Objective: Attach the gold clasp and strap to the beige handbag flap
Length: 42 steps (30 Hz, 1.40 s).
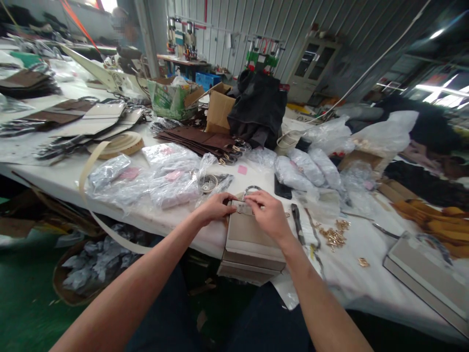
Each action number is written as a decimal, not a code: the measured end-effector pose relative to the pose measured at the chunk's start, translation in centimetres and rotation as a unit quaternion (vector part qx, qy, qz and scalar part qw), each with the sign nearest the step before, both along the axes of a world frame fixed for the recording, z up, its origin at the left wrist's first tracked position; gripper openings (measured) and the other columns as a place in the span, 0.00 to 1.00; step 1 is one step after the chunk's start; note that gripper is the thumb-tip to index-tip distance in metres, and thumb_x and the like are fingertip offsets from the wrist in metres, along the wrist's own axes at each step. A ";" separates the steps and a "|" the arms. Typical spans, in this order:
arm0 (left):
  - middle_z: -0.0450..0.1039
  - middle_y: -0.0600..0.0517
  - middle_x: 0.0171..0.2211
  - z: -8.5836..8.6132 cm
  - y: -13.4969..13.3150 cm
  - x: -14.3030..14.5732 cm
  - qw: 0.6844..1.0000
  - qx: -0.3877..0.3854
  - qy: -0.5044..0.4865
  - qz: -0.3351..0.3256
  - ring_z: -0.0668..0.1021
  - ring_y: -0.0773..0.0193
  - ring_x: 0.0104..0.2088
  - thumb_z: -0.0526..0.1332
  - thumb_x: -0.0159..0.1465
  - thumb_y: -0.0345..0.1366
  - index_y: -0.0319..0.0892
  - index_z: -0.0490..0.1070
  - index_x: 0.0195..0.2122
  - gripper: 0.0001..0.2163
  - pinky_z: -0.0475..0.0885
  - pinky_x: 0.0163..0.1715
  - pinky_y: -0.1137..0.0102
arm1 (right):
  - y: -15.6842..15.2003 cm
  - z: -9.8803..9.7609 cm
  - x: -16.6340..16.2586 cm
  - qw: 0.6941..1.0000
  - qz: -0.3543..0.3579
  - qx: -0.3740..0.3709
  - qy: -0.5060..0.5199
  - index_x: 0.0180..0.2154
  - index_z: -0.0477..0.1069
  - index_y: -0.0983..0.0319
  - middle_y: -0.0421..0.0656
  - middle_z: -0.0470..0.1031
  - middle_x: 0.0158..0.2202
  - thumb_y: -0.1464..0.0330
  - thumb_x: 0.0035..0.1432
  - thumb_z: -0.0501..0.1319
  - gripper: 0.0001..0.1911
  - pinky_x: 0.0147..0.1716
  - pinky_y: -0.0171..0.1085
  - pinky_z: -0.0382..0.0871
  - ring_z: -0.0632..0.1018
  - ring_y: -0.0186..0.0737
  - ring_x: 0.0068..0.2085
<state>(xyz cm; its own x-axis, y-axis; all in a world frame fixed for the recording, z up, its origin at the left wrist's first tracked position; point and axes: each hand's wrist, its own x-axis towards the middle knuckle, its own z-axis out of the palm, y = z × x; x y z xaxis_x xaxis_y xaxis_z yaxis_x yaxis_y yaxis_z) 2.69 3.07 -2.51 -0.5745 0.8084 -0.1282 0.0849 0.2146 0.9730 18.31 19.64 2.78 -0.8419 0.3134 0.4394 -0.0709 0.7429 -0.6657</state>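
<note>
A beige handbag (252,242) lies at the near edge of the white table (54,178), partly over the edge. My left hand (216,206) pinches the bag's top edge beside a small metal clasp plate (244,207). My right hand (269,212) grips the same top edge at the clasp, fingers curled over it. A thin metal ring (251,189) shows just behind my fingers. Small gold metal fittings (333,235) lie scattered to the right of the bag.
Clear plastic bags of parts (161,178) lie left of the bag, and wrapped bundles (306,168) behind it. A black phone (282,188), a beige strap (91,200), a second beige bag (428,278), a cardboard box (218,110) and dark fabric (258,107) crowd the table. A person sits far back.
</note>
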 end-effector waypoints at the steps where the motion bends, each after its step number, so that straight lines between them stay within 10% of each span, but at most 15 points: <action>1: 0.78 0.50 0.38 0.0 0.1 0.0 1.000 -0.005 0.003 0.004 0.77 0.59 0.38 0.71 0.60 0.41 0.40 0.83 0.55 0.23 0.70 0.36 0.68 | 0.5 0.6 1.0 0.999 -0.029 0.004 0.016 0.45 0.86 0.57 0.48 0.85 0.47 0.68 0.73 0.64 0.10 0.46 0.46 0.74 0.82 0.49 0.44; 12: 0.77 0.50 0.38 0.5 0.4 0.5 0.998 -0.012 -0.052 0.031 0.77 0.59 0.35 0.74 0.56 0.40 0.40 0.82 0.54 0.24 0.71 0.30 0.69 | 2.4 -3.1 7.0 0.977 -0.174 -0.010 -0.121 0.35 0.86 0.56 0.44 0.81 0.37 0.61 0.64 0.73 0.07 0.41 0.45 0.72 0.79 0.45 0.36; 20: 0.77 0.50 0.37 0.5 0.6 0.4 0.996 -0.040 0.074 0.040 0.79 0.58 0.38 0.71 0.61 0.36 0.39 0.83 0.54 0.20 0.76 0.39 0.65 | 2.4 -1.4 8.7 0.958 -0.172 0.022 -0.229 0.30 0.83 0.57 0.43 0.81 0.40 0.66 0.60 0.72 0.05 0.43 0.42 0.69 0.81 0.44 0.40; 25: 0.78 0.39 0.61 3.4 1.1 2.3 0.942 -0.068 0.316 0.089 0.77 0.44 0.63 0.68 0.60 0.24 0.38 0.78 0.58 0.24 0.72 0.67 0.52 | 4.3 -3.3 10.0 0.948 -0.215 -0.108 -0.210 0.42 0.82 0.58 0.44 0.84 0.41 0.62 0.57 0.74 0.11 0.41 0.42 0.74 0.82 0.46 0.38; 31: 0.81 0.41 0.58 6.7 4.4 6.5 0.921 -0.038 0.388 -0.013 0.79 0.46 0.62 0.63 0.65 0.24 0.39 0.78 0.58 0.20 0.72 0.68 0.54 | 5.9 -3.9 10.4 0.948 -0.186 -0.168 -0.197 0.47 0.81 0.60 0.42 0.82 0.35 0.63 0.55 0.70 0.17 0.39 0.41 0.73 0.81 0.45 0.36; 42: 0.77 0.36 0.59 2.7 9.1 9.7 0.900 -0.106 0.421 -0.046 0.76 0.42 0.62 0.71 0.67 0.35 0.36 0.75 0.59 0.21 0.72 0.65 0.53 | 7.8 -1.9 11.5 0.965 -0.114 -0.178 -0.155 0.54 0.80 0.60 0.37 0.73 0.28 0.61 0.63 0.60 0.21 0.30 0.38 0.64 0.72 0.40 0.28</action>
